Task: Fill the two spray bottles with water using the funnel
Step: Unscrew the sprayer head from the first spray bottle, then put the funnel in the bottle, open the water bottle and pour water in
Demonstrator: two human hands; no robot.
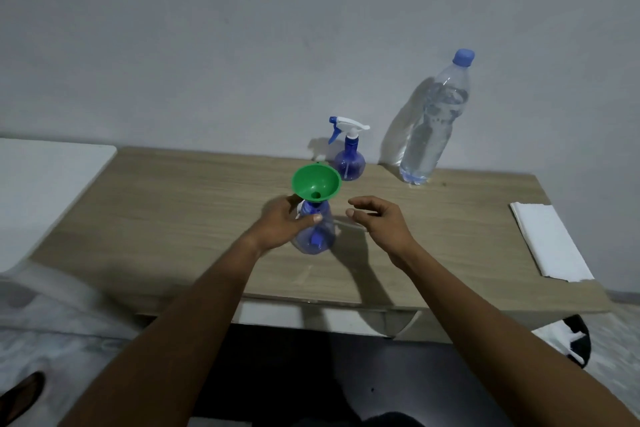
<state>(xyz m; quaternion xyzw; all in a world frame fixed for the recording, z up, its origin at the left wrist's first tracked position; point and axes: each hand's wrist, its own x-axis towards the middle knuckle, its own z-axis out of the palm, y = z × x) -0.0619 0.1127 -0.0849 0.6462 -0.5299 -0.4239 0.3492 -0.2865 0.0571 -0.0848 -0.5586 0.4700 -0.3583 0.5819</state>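
A green funnel (pixel 317 183) sits in the neck of a blue spray bottle (pixel 317 236) near the middle of the wooden table (pixel 180 218). My left hand (pixel 285 224) grips this bottle from the left, thumb across its front. My right hand (pixel 379 218) hovers just right of it with loosely curled fingers and holds nothing. A second blue spray bottle (pixel 349 158) with its white and blue trigger head on stands further back. A tall clear water bottle (pixel 433 125) with a blue cap stands at the back right, next to the wall.
A folded white cloth or paper (pixel 547 243) lies at the table's right edge. A white surface (pixel 41 191) adjoins the table on the left. The wall runs close behind the table.
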